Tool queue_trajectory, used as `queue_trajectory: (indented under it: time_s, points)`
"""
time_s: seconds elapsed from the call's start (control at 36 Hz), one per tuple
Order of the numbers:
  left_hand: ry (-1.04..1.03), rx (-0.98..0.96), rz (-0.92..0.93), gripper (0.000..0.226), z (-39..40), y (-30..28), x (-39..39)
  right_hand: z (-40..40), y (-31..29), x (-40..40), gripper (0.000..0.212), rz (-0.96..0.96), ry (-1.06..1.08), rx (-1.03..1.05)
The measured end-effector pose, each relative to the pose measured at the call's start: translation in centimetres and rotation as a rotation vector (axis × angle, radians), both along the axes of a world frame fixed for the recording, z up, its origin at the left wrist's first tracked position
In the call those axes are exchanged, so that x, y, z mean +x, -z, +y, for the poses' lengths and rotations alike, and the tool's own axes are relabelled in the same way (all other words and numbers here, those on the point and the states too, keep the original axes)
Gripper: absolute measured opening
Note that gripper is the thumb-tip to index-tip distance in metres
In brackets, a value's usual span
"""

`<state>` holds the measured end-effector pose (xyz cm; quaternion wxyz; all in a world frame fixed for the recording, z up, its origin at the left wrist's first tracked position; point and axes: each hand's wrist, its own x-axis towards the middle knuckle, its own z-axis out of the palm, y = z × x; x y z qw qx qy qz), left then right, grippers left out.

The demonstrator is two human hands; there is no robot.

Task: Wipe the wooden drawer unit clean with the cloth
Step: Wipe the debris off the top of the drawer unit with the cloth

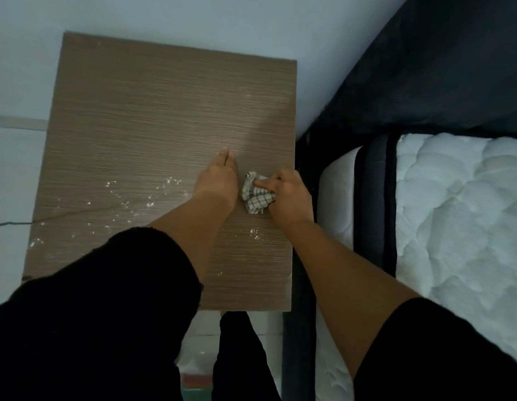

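Right hand point(289, 195) gripping bunched cloth point(255, 195) near right edge of drawer unit point(164, 111); white specks point(121, 204) lying leftward, toward front-left corner; left hand point(219, 178) flat, nearer them

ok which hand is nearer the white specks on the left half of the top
Left. The left hand lies flat with straight fingers right beside the white specks on the drawer unit; the right hand grips the cloth farther off, near the right edge.
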<state>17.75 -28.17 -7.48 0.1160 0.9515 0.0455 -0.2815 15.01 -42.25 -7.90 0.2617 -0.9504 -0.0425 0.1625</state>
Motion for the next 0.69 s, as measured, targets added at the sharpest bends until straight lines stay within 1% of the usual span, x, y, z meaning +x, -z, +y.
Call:
queue_trajectory:
  time_s: [0.08, 0.25, 0.33, 0.44, 0.56, 0.64, 0.69]
  points:
    - [-0.065, -0.031, 0.018, 0.059, 1.3, -0.8, -0.2, 0.5, -1.2, 1.5, 0.037, 0.06, -0.021, -0.036]
    - [-0.229, -0.016, 0.021, 0.059, 6.3, -1.7, -1.2, 4.2, -3.9, 4.6, 0.04, 0.003, -0.037, -0.015]
    - [-0.314, 0.008, 0.015, 0.058, 9.7, -2.2, -1.9, 7.1, -5.0, 5.6, 0.033, -0.031, -0.083, -0.003]
    - [-0.417, 0.003, 0.014, 0.062, 14.3, -2.5, -3.0, 11.7, -5.6, 6.5, 0.024, -0.046, -0.127, 0.024]
    - [-0.543, -0.002, 0.009, 0.058, 18.0, -2.7, -4.4, 15.9, -5.5, 6.4, 0.037, -0.05, -0.145, 0.024]
    - [-0.609, 0.014, -0.025, 0.05, 21.0, -2.3, -5.8, 19.0, -5.0, 5.7, 0.041, -0.046, -0.153, 0.029]
    - [-0.65, 0.0, -0.012, 0.052, 22.7, -2.1, -6.6, 20.7, -4.6, 5.2, 0.041, -0.016, -0.129, 0.049]
